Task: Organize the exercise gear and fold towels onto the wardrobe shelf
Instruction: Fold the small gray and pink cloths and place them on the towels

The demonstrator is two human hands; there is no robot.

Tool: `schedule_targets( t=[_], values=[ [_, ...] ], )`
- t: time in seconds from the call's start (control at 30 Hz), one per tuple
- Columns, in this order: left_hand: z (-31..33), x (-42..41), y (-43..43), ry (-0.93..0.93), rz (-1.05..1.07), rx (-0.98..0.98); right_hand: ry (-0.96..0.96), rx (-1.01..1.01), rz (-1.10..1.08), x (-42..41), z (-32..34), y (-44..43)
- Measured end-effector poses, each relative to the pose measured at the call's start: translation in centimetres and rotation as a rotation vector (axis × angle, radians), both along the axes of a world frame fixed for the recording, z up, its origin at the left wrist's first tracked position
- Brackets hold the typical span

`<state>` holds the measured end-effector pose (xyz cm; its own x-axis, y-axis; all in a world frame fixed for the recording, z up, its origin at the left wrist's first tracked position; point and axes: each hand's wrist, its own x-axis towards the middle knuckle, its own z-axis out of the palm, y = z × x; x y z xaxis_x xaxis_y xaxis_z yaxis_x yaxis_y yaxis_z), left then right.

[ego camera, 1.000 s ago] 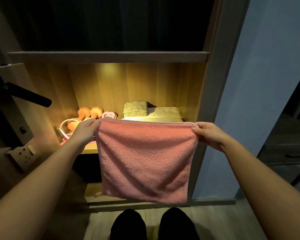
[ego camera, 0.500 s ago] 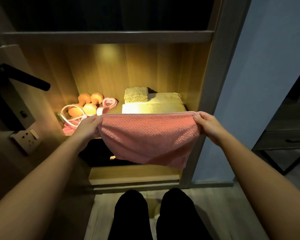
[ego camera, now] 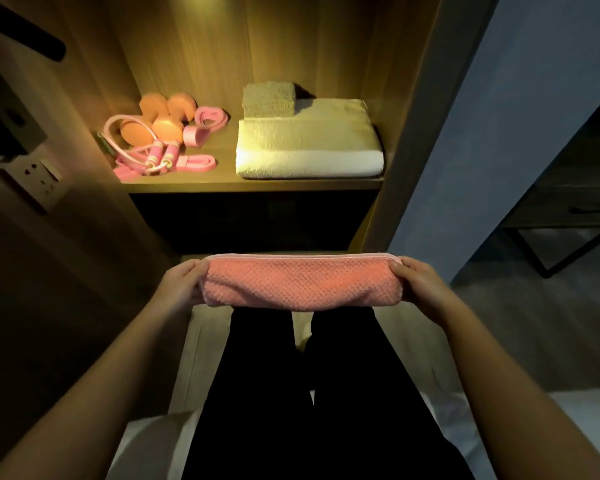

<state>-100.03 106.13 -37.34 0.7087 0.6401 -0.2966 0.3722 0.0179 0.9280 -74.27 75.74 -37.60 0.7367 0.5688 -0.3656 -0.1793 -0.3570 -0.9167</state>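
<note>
A: Pink towel point(ego camera: 300, 284), where is it?
B: Its long axis runs left to right between the left hand point(ego camera: 179, 284) and right hand point(ego camera: 418, 285). Each grips one end. The shelf point(ego camera: 257, 185) lies ahead and above, equally near both.

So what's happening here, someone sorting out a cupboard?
Yes, a person is tidying a wardrobe. Their left hand and right hand each grip one end of a pink towel, folded into a narrow strip and held in front of the lit shelf. On the shelf, orange dumbbells, a pink jump rope and pink bands lie at the left. A folded cream towel with a smaller folded cloth on top lies at the right.
</note>
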Motion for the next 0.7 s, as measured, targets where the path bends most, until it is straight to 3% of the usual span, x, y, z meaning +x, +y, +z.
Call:
schedule_targets(
  t=[0.23,0.43,0.53,0.6,0.7],
  values=[
    [-1.4,-4.0,-2.1,0.091,-0.028,-0.057,0.191,-0.007,0.103,-2.9,-2.2,-4.0],
    [-1.7,-8.3,-3.0,0.153,-0.278,-0.405,0.426,-0.128,0.507,-4.3,-0.5,-7.5],
    [-2.1,-9.4,-3.7,0.145,-0.351,-0.528,0.404,-0.187,0.527,-4.7,-0.5,-7.7],
    [-2.3,-9.2,-4.1,0.113,-0.207,-0.451,0.351,-0.138,0.423,-4.8,-0.6,-7.4],
    [-2.4,-7.5,-4.4,0.184,0.050,-0.108,0.168,-0.070,0.189,-4.7,-0.9,-5.7]
  ],
)
